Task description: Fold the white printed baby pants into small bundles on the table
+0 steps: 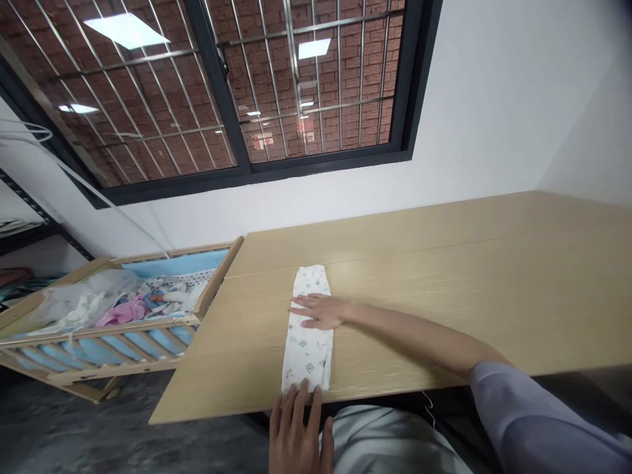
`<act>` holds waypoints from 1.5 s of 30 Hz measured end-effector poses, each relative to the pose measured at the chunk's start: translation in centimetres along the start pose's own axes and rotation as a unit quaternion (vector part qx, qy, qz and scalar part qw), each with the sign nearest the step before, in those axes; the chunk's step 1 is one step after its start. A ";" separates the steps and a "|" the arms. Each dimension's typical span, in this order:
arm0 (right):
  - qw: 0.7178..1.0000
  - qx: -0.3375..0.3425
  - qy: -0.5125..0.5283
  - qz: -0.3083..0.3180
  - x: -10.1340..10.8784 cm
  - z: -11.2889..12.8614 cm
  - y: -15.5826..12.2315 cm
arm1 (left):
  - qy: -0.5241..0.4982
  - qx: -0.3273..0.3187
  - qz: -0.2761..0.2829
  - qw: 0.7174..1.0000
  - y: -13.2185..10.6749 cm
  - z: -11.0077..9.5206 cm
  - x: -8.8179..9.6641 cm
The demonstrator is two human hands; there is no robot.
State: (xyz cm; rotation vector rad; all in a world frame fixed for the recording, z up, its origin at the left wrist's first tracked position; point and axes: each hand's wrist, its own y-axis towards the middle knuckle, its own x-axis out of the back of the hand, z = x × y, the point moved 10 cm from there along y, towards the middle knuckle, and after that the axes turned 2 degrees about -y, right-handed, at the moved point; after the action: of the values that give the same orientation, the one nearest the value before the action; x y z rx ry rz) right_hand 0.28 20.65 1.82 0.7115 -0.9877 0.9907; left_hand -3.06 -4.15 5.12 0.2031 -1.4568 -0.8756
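Note:
A white garment (309,349) with small green and grey prints lies folded into a long narrow strip on the wooden table; it looks like baby trousers. Across its upper half rests my right hand (320,311), palm down, with the fingers stretched flat to the left. My left hand (299,428) is at the garment's near end by the table's front edge. Its fingers are extended and slightly spread, and their tips touch the cloth's lower hem. Neither hand grips anything. Part of the garment is hidden beneath the right hand.
The pale wooden table (419,276) runs along the white wall under a barred window (316,85). Against its left end stands a wooden crib (123,336) with blue lining, holding baby clothes (131,309) and a clear plastic bag (93,289). A dark shelf rack (47,227) is at far left.

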 end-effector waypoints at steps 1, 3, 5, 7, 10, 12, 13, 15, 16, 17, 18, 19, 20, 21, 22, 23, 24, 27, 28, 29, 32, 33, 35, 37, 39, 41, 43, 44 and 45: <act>1.000 -0.018 -0.005 -0.003 0.6 -1.9 0.5 | 0.001 0.000 0.000 1.000 0.0 0.0 0.1; 0.998 -0.052 -0.017 -0.010 1.9 -5.5 1.5 | 0.000 0.003 -0.001 1.000 0.2 0.0 0.3; 0.996 -0.079 -0.027 -0.022 3.1 -8.4 2.2 | -0.006 0.008 -0.003 1.000 0.4 0.0 0.5; 0.994 -0.093 -0.034 -0.037 4.0 -10.4 2.7 | -0.017 0.014 -0.009 1.000 0.6 0.1 0.7; 0.993 -0.097 -0.049 -0.044 4.5 -11.5 2.9 | -0.028 0.016 -0.013 0.999 0.8 0.2 0.7; 0.993 -0.096 -0.058 -0.042 4.5 -11.1 2.9 | -0.028 0.012 -0.007 1.000 0.9 0.2 0.6; 0.992 -0.100 -0.058 -0.048 4.6 -10.6 2.8 | -0.029 0.014 -0.003 0.999 0.9 0.3 0.5; 0.988 -0.119 -0.043 -0.083 5.2 -9.1 2.1 | -0.035 0.029 0.001 0.999 1.1 0.6 0.4; 0.985 -0.128 -0.030 -0.112 5.7 -7.8 1.5 | -0.041 0.040 0.000 0.998 1.2 0.9 0.4; 0.981 -0.132 -0.016 -0.143 6.2 -6.2 0.7 | -0.048 0.050 -0.003 0.998 1.4 1.3 0.5; 0.977 -0.128 -0.001 -0.172 6.5 -4.2 -0.2 | -0.056 0.059 -0.006 0.997 1.6 1.8 0.6; 0.976 -0.104 0.005 -0.194 6.7 -1.6 -1.3 | -0.064 0.065 -0.010 0.996 1.8 2.3 0.7; 0.978 -0.065 0.006 -0.200 6.6 1.4 -2.5 | -0.075 0.068 -0.013 0.995 2.1 2.8 0.8; 0.981 -0.023 0.007 -0.194 6.2 4.5 -3.7 | -0.090 0.067 -0.016 0.994 2.3 3.4 0.9; 0.983 0.008 0.009 -0.181 5.7 7.4 -5.0 | -0.110 0.064 -0.016 0.992 2.5 4.1 1.0; 0.986 0.031 0.008 -0.164 5.0 9.9 -6.3 | -0.133 0.057 -0.013 0.989 2.7 4.7 0.9; 0.988 0.049 0.005 -0.145 4.3 12.0 -7.6 | -0.157 0.047 -0.008 0.986 2.8 5.2 0.9; 0.992 0.050 -0.012 -0.118 2.1 15.4 -10.9 | -0.207 0.009 0.020 0.978 2.8 6.2 0.4; 0.992 0.037 -0.019 -0.119 1.4 15.6 -11.7 | -0.213 -0.001 0.026 0.977 2.7 6.3 0.3; 0.991 0.021 -0.026 -0.126 0.7 15.6 -12.4 | -0.215 -0.008 0.029 0.976 2.6 6.3 0.3; 0.984 -0.024 -0.048 -0.168 -1.1 15.1 -14.2 | -0.225 -0.032 0.036 0.973 2.3 5.4 0.7; 0.981 -0.034 -0.057 -0.182 -1.6 15.0 -14.6 | -0.229 -0.046 0.037 0.972 2.3 4.8 1.0; 0.975 -0.043 -0.068 -0.206 -2.4 15.2 -15.6 | -0.234 -0.082 0.041 0.968 2.3 3.3 1.6; 0.971 -0.042 -0.068 -0.224 -2.5 15.8 -16.5 | -0.239 -0.117 0.043 0.963 2.3 1.9 2.4; 0.968 -0.034 -0.052 -0.243 -1.7 16.6 -17.5 | -0.257 -0.126 0.038 0.957 2.4 1.2 3.2; 0.966 -0.032 -0.018 -0.256 0.1 17.2 -18.4 | -0.287 -0.101 0.027 0.952 2.8 1.4 4.0; 0.962 -0.045 0.024 -0.269 2.5 17.1 -18.9 | -0.308 -0.064 0.011 0.949 3.7 2.2 4.6; 0.958 -0.053 0.042 -0.277 3.9 16.8 -19.1 | -0.313 -0.049 0.000 0.948 4.4 2.6 4.9; 0.955 -0.061 0.054 -0.286 5.3 16.4 -19.1 | -0.315 -0.039 -0.013 0.948 5.3 3.1 5.2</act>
State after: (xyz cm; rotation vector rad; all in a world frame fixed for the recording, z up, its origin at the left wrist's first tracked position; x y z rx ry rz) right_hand 13.22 0.99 12.16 0.7725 -0.6786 0.4499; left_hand -4.43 -2.56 12.88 -0.1346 -2.0058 -1.0735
